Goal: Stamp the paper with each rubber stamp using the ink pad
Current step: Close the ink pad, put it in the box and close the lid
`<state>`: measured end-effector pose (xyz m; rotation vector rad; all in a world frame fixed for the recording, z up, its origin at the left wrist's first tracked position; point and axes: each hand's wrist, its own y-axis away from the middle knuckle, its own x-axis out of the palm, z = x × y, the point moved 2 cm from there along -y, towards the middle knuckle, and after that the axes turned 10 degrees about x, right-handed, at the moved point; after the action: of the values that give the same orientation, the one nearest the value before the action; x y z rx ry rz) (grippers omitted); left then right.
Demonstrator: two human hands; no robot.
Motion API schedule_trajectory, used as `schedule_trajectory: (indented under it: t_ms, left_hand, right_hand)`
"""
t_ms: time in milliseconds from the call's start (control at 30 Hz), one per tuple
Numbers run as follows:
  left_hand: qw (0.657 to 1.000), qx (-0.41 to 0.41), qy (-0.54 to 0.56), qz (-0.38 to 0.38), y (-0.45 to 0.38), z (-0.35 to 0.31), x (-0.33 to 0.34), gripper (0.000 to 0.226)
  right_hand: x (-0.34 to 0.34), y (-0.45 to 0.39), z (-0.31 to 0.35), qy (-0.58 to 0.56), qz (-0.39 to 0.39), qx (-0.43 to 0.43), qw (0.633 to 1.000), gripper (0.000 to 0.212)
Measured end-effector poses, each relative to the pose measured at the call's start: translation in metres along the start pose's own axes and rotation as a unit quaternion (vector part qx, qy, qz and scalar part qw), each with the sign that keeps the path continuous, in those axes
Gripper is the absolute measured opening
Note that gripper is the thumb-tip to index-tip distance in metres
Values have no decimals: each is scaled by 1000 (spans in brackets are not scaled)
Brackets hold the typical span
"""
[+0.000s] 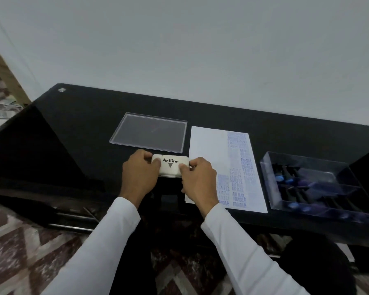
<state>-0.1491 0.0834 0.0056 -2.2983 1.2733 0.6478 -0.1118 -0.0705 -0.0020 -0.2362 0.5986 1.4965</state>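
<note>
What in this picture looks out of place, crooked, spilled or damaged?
Nothing looks spilled or damaged. Both hands, left and right, hold the closed ink pad by its ends. The paper lies flat but slightly angled, its blue prints overlapping in crowded columns. The stamps sit in their clear tray.

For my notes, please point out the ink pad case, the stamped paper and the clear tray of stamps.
Ink pad case (170, 167): head view, white lid under the Artline logo.
Stamped paper (208, 150): head view, bare white area.
Clear tray of stamps (264, 167): head view, left wall.
</note>
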Motion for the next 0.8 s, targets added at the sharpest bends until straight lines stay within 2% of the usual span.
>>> schedule_trajectory:
  t_ms: [233,400,533,800]
  left_hand:
    - [997,62,30,46,13,-64,57,15]
    - [989,108,71,70,29,-117,101,12]
    - [984,118,78,107,44,-152,136,15]
    - [967,129,127,179,68,-215,203,13]
  right_hand:
    - [-82,-10,-22,-42,-76,22,996,11]
    - [-149,-14,-40,-45,-136,29,989,18]
    - [-201,-14,-54,-27,-180,18,983,12]
    - [-287,-28,-89,-28,-254,56,965,19]
